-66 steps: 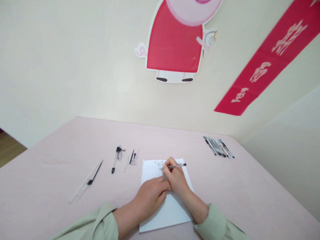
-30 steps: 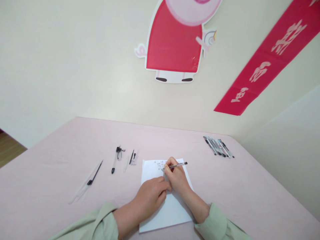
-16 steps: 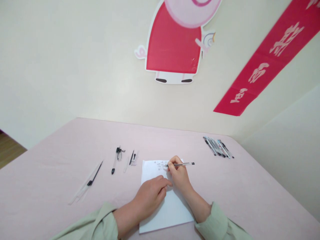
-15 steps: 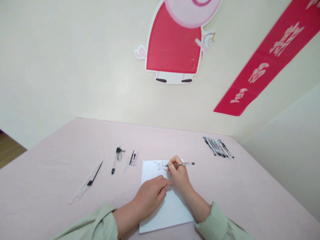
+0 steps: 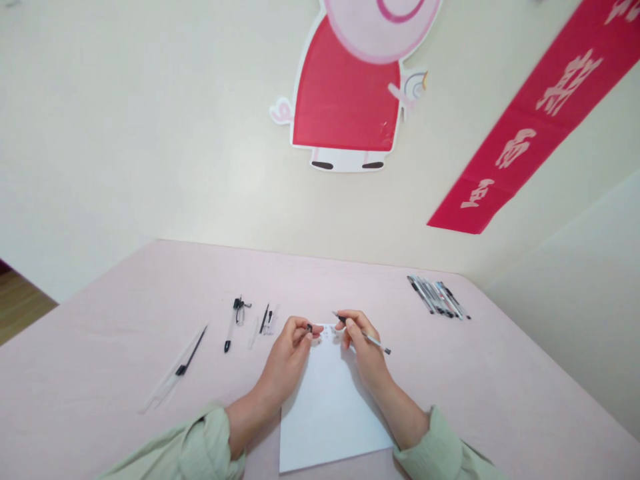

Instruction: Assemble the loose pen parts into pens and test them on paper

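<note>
A white sheet of paper lies on the pink table in front of me, with small writing near its far edge. My right hand is closed on a slim pen, lifted off the sheet, its tip pointing left and up. My left hand is raised over the sheet's far left corner, fingers pinched on a small dark piece, perhaps a pen cap. The two hands face each other a short gap apart.
Left of the paper lie a black pen, small pen parts and a clear pen tube with a black refill. A row of several pens sits at the far right. The wall has a cartoon sticker and a red banner.
My right hand stopped writing and lifted the pen off the paper, turning it. My left hand left the sheet and rose with a small dark piece pinched in its fingers.
</note>
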Motion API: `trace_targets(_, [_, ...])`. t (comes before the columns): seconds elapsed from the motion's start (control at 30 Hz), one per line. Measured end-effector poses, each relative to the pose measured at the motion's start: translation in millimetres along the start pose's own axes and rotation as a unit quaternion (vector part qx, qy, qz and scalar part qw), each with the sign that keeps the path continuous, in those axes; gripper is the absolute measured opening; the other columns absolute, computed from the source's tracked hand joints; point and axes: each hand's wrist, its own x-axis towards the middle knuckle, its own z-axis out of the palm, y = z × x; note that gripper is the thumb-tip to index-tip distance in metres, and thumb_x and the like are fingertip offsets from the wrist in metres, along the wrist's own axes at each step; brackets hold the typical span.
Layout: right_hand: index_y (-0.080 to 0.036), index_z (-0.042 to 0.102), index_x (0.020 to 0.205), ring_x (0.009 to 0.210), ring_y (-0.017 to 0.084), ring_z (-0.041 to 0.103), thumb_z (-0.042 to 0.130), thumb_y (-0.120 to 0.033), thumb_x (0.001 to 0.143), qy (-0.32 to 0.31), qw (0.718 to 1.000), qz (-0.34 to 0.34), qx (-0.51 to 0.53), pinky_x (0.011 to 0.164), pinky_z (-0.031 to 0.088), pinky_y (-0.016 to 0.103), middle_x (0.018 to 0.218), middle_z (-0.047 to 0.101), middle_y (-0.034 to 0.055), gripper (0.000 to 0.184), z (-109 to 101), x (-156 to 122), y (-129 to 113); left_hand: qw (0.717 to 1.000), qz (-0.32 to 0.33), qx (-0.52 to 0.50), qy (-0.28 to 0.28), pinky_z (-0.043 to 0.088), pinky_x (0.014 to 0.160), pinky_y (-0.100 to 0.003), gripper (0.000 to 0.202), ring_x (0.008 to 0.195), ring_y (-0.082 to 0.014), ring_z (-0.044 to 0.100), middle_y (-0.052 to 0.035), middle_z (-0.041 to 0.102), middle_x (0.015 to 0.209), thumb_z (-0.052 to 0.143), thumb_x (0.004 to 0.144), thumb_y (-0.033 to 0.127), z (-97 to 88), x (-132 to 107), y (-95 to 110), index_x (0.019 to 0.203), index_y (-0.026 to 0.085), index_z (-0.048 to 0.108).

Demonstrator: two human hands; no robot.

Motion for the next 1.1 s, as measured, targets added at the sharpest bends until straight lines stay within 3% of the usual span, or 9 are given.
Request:
trace_targets(0.13, [-0.018, 0.065, 0.104, 0.056, 0.012, 0.050, 0.047, -0.043, 0.090, -0.023, 1.000, -0.001, 0.022, 0.057, 0.043, 0.027, 0.082, 0.067, 0.0041, 0.034, 0.0, -1.8, -0.6, 0.996, 0.036, 0.059, 0.058, 0.047, 0.088, -0.037, 0.012, 0.101, -0.0215, 0.059, -0.0090, 0.064, 0.106, 0.054, 0.082, 0.029, -4.6, 3.2, 3.1, 0.089, 0.019, 0.057])
trace_targets(0.23, [-0.020, 0.062, 0.095, 0.053, 0.011, 0.050, 0.057, -0.038, 0.084, -0.014, 0.998, 0.017, 0.066, 0.055, 0.041, 0.025, 0.072, 0.066, 0.0005, 0.022, 1.3, -1.0, 1.6, 0.990, 0.030, 0.104, 0.091, 0.047, 0.074, -0.033, 0.016, 0.082, -0.0198, 0.058, -0.0041, 0.061, 0.084, 0.057, 0.078, 0.032, -7.6, 5.5, 6.6, 0.085, 0.019, 0.064])
trace_targets(0.33, [-0.020, 0.057, 0.077, 0.052, 0.011, 0.050, 0.062, -0.035, 0.080, 0.002, 0.993, 0.038, 0.115, 0.053, 0.039, 0.022, 0.063, 0.062, -0.0022, 0.016, 1.8, 0.5, 2.6, 0.995, -0.003, 0.045, 0.093, 0.046, 0.066, -0.029, 0.018, 0.069, -0.0164, 0.056, 0.0002, 0.059, 0.072, 0.057, 0.078, 0.034, -7.2, 6.7, 8.4, 0.086, 0.019, 0.061])
trace_targets(0.43, [-0.020, 0.054, 0.067, 0.049, 0.010, 0.046, 0.062, -0.035, 0.079, 0.010, 0.986, 0.058, 0.155, 0.051, 0.037, 0.021, 0.055, 0.056, -0.0040, 0.021, 1.6, 1.4, -0.4, 0.994, -0.043, -0.032, 0.094, 0.047, 0.064, -0.027, 0.020, 0.068, -0.0148, 0.059, -0.0006, 0.064, 0.076, 0.059, 0.078, 0.036, -4.8, 7.5, 6.1, 0.087, 0.019, 0.055])
trace_targets(0.8, [-0.020, 0.052, 0.063, 0.044, 0.009, 0.040, 0.064, -0.040, 0.079, 0.003, 0.977, 0.078, 0.198, 0.046, 0.033, 0.020, 0.051, 0.051, -0.0050, 0.028, 0.3, 3.9, -2.7, 0.996, -0.057, -0.061, 0.032, 0.047, 0.064, -0.026, 0.020, 0.066, -0.0136, 0.060, -0.0031, 0.070, 0.079, 0.059, 0.079, 0.036, -3.4, 6.3, 4.6, 0.088, 0.019, 0.054])
trace_targets(1.1, [-0.019, 0.053, 0.062, 0.042, 0.008, 0.039, 0.064, -0.043, 0.078, -0.047, 0.977, 0.099, 0.185, 0.043, 0.029, 0.019, 0.047, 0.051, -0.0040, 0.031, 2.7, 1.4, -6.8, 0.996, -0.051, -0.020, -0.072, 0.047, 0.067, -0.028, 0.027, 0.069, -0.0151, 0.062, -0.0056, 0.072, 0.083, 0.055, 0.083, 0.041, -1.9, 1.5, 10.4, 0.095, 0.017, 0.059])
